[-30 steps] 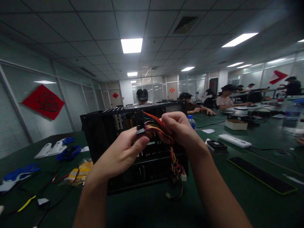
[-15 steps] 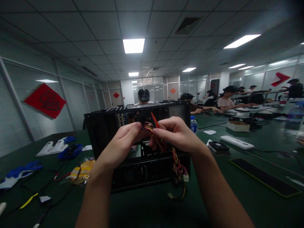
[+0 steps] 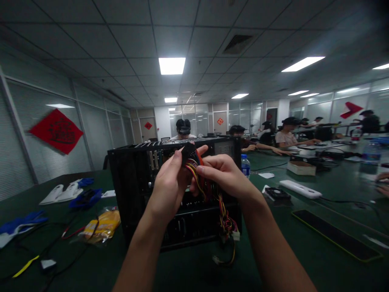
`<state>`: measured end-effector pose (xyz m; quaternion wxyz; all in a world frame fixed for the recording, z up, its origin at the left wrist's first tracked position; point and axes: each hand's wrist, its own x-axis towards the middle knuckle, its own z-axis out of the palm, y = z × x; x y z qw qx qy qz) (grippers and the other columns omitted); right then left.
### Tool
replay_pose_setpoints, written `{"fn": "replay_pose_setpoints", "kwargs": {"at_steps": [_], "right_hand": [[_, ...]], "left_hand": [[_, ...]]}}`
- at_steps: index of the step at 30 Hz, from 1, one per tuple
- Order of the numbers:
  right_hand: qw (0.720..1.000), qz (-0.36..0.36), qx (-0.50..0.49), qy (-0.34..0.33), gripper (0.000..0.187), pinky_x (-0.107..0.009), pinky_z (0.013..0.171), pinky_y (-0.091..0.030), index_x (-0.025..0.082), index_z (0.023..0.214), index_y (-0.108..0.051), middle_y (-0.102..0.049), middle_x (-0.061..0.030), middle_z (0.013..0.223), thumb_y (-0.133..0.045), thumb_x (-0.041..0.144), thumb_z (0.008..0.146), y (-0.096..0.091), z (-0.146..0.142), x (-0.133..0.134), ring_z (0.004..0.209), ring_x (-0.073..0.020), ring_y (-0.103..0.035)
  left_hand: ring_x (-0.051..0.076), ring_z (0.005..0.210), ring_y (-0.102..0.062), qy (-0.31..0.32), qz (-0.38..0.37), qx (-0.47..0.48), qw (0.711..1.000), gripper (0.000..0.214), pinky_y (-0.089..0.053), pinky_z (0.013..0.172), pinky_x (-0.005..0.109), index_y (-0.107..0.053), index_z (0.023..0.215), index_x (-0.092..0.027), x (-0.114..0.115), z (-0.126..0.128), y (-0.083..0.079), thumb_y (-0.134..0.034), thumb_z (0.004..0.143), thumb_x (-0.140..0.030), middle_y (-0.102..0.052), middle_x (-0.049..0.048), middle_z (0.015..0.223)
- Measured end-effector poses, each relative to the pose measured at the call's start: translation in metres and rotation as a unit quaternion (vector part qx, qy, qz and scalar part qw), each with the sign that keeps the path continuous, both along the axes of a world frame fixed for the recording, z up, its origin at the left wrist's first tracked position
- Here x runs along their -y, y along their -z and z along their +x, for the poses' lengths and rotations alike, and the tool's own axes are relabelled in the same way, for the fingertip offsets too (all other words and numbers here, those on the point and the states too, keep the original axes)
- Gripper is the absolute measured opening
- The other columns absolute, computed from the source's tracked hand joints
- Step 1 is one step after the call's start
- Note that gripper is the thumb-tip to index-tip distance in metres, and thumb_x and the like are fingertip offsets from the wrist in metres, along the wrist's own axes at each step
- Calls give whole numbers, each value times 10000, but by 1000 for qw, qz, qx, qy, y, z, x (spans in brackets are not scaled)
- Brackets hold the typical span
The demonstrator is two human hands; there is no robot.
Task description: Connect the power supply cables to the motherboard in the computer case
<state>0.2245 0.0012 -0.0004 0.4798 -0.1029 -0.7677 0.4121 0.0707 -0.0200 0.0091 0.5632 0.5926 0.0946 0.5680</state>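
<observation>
A black open computer case [image 3: 133, 178] stands on the green table [image 3: 304, 251] right in front of me. My left hand [image 3: 170, 184] pinches a black connector [image 3: 188, 151] at the end of a bundle of red, yellow and black wires [image 3: 225, 215]. My right hand [image 3: 223, 176] is closed around the same wire bundle just below the connector. The wires hang down the front of the case and end in white plugs [image 3: 235, 235] near the table.
Left of the case lie a yellow packet [image 3: 101, 229], blue and white gloves [image 3: 73, 192] and loose cables [image 3: 36, 259]. To the right are a small fan [image 3: 278, 194], a white bar [image 3: 300, 189] and a dark strip with a yellow edge [image 3: 336, 235]. Other people sit at tables behind.
My left hand has risen and turned, bringing the black connector up towards the top edge of the case. My right hand stayed on the wires, shifting slightly.
</observation>
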Motion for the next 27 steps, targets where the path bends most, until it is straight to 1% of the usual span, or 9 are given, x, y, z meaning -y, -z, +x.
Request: {"fn": "replay_pose_setpoints", "kwargs": {"at_steps": [3,6,8,10,15,17,19,22,27], "right_hand": [[1000,20,-16,16,374,-249,567,-544,138,713,-629,-719,-65,726,-630,435,941,-1,-7,0,623,-149,-681],[999,32,-18,26,380,-262,586,-538,147,709,-632,-706,-53,725,-617,443,946,-1,-13,0,632,-150,-671],[999,44,-11,30,374,-275,604,-537,145,717,-652,-699,-52,725,-598,424,960,-1,-16,1,649,-155,-666],[997,63,-3,43,364,-296,634,-543,141,728,-677,-688,-53,719,-585,396,971,-1,-16,0,670,-163,-658],[992,114,18,47,333,-329,715,-550,155,766,-728,-686,-49,756,-587,374,975,-2,-15,1,738,-175,-642],[989,135,27,57,344,-329,725,-540,163,745,-736,-689,-50,760,-598,385,968,-3,-14,4,749,-176,-628],[986,146,31,71,353,-325,724,-526,163,722,-731,-679,-48,753,-602,384,965,-3,-14,5,755,-176,-610],[982,155,27,100,355,-314,723,-495,156,700,-703,-636,-42,750,-591,364,966,-1,-13,5,773,-171,-574],[973,183,7,139,361,-282,660,-428,165,642,-594,-495,-5,702,-599,352,951,3,-14,0,703,-139,-471]], "left_hand": [[189,760,-698,-38,3,55,998,512,-466,459,210,-585,1299,-151,2,11,-4,-339,1035,-514,-693,161,1218],[263,948,-718,-34,11,80,996,740,-578,649,298,-607,1266,-150,3,13,-6,-221,971,-708,-704,163,1189],[282,992,-715,-24,10,83,996,801,-594,716,332,-624,1248,-150,2,10,-7,-190,944,-750,-723,155,1132],[284,984,-720,-24,6,81,996,809,-593,689,316,-644,1218,-144,0,7,-6,-192,941,-756,-738,149,1061],[270,880,-738,-48,15,70,996,793,-485,453,211,-678,1139,-155,1,2,-2,-267,908,-792,-743,125,930],[268,872,-738,-57,24,65,996,795,-464,432,201,-683,1127,-159,3,2,-1,-273,900,-801,-740,119,905],[274,902,-734,-64,29,64,995,792,-510,487,222,-689,1108,-160,4,3,0,-273,900,-801,-737,115,890],[288,974,-720,-62,27,65,996,787,-591,671,303,-696,1092,-162,5,4,1,-285,896,-803,-735,110,882],[291,1031,-704,-55,21,52,997,770,-585,863,385,-695,1079,-164,7,2,2,-293,901,-796,-736,100,876]]}}
